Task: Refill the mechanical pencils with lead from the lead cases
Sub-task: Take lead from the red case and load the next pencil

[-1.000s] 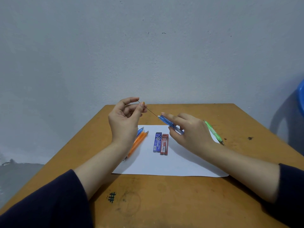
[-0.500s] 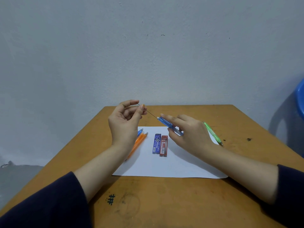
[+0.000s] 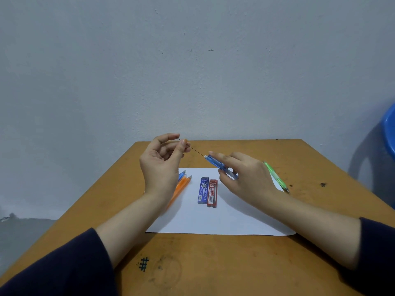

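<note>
**Inspector:** Start at the grip. The left hand (image 3: 160, 165) pinches a single pencil lead (image 3: 192, 148) between thumb and forefinger, closed on it near its upper end. The right hand (image 3: 245, 178) is clamped on the blue mechanical pencil (image 3: 220, 166), forefinger along the barrel, thumb beneath. The lead's lower end meets the pencil's white open end, which points to 10 o'clock.

**Clerk:** Is the lead inside yet?

**Inspector:** I cannot tell. The tip sits at the opening; how far it has entered is too fine to make out.

**Clerk:** Risks?

**Inspector:** In my judgement, breakage first. The lead is thin and held well away from the opening, so any sideways push or misalignment with the barrel could snap it. Second, a missed opening: the lead could slide past the rim and drop to the table. Third, if the pencil tilts down at that end, lead already loaded could slip out.

**Clerk:** Surroundings?

**Inspector:** On the white paper (image 3: 213, 223), at 6 o'clock from the grip, lie the blue lead case (image 3: 203, 190) and the red lead case (image 3: 212, 193), touching side by side. At 7 o'clock, orange mechanical pencils (image 3: 181, 186) and another blue pencil (image 3: 182, 174) lie partly hidden behind the left wrist; their count is uncertain. A green mechanical pencil (image 3: 275, 176) lies at 4 o'clock, its upper part hidden by the right hand. Whether the cases are open, I cannot say. A blue object (image 3: 390, 131) is cut off at the right edge.
</note>
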Motion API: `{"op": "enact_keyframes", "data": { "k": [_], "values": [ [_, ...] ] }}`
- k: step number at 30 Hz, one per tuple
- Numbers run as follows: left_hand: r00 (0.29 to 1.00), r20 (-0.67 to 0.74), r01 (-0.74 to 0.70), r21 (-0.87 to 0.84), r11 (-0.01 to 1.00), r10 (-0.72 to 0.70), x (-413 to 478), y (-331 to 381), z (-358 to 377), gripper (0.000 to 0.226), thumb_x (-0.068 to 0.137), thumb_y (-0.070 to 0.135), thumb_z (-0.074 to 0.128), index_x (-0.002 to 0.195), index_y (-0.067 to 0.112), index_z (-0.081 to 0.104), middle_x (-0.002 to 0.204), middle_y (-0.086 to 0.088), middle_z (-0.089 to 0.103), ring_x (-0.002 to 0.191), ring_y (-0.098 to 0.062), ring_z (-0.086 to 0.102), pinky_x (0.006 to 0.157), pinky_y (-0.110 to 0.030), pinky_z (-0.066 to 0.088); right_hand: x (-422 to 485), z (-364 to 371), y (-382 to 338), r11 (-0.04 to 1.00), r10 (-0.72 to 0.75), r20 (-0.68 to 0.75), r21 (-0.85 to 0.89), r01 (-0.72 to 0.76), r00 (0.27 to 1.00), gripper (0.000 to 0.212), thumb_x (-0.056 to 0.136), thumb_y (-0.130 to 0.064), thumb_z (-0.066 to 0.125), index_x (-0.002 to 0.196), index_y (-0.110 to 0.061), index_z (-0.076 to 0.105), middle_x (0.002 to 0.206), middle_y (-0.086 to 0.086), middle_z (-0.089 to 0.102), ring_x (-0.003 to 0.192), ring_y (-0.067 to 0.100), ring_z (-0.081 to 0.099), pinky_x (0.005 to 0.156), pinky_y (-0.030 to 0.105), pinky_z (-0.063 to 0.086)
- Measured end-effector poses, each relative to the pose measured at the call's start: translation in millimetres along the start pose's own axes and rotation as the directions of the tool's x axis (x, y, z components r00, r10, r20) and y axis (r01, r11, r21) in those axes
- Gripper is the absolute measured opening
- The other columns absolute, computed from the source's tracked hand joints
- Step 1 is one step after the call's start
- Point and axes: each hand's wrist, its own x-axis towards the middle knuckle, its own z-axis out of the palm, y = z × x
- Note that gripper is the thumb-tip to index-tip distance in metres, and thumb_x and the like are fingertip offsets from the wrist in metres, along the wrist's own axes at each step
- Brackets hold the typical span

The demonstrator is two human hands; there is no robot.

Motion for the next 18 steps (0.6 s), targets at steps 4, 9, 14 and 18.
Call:
{"op": "enact_keyframes", "data": {
  "k": [4, 9, 14, 18],
  "values": [
    [1.000, 0.001, -0.001, -0.002, 1.000, 0.001, -0.1, 0.1, 0.6, 0.016, 0.086, 0.004, 0.066, 0.101, 0.003, 0.061, 0.080, -0.009, 0.072, 0.075, -0.012, 0.070, 0.075, -0.024, 0.056, 0.7, -1.2, -0.8, 1.000, -0.016, -0.004, -0.005, 0.016, 1.000, 0.043, 0.080, -0.026, 0.053, 0.122, -0.028, 0.063, 0.070, -0.003, 0.060, 0.056, 0.014, 0.051, 0.040, 0.030, 0.047],
    [1.000, 0.024, 0.016, -0.008, 1.000, -0.016, -0.9, -1.8, 1.0, 0.014, 0.086, 0.004, 0.066, 0.098, 0.007, 0.062, 0.077, -0.003, 0.073, 0.075, -0.014, 0.070, 0.073, -0.023, 0.054, -0.1, 0.5, -1.1, 1.000, -0.009, 0.011, 0.003, 0.009, 1.000, 0.045, 0.080, -0.025, 0.055, 0.124, -0.031, 0.061, 0.073, -0.003, 0.061, 0.059, 0.015, 0.053, 0.041, 0.034, 0.048],
    [0.999, 0.034, 0.018, -0.007, 1.000, -0.018, -2.7, -1.7, 2.4, 0.015, 0.085, 0.002, 0.067, 0.098, 0.007, 0.061, 0.081, -0.010, 0.072, 0.075, -0.014, 0.070, 0.074, -0.024, 0.055, -0.1, 0.1, -1.5, 1.000, -0.016, 0.005, 0.005, 0.016, 1.000, 0.047, 0.079, -0.020, 0.060, 0.124, -0.029, 0.061, 0.072, -0.002, 0.061, 0.058, 0.016, 0.052, 0.040, 0.034, 0.048],
    [0.999, 0.038, 0.015, -0.007, 1.000, -0.014, -3.7, -0.5, 2.2, 0.017, 0.085, 0.002, 0.066, 0.101, 0.002, 0.061, 0.082, -0.010, 0.072, 0.074, -0.014, 0.070, 0.075, -0.024, 0.056, 0.0, 0.0, -1.9, 1.000, -0.019, 0.002, -0.001, 0.019, 1.000, 0.047, 0.078, -0.019, 0.062, 0.124, -0.028, 0.062, 0.071, -0.002, 0.061, 0.057, 0.016, 0.052, 0.040, 0.034, 0.048]
  ]
}}
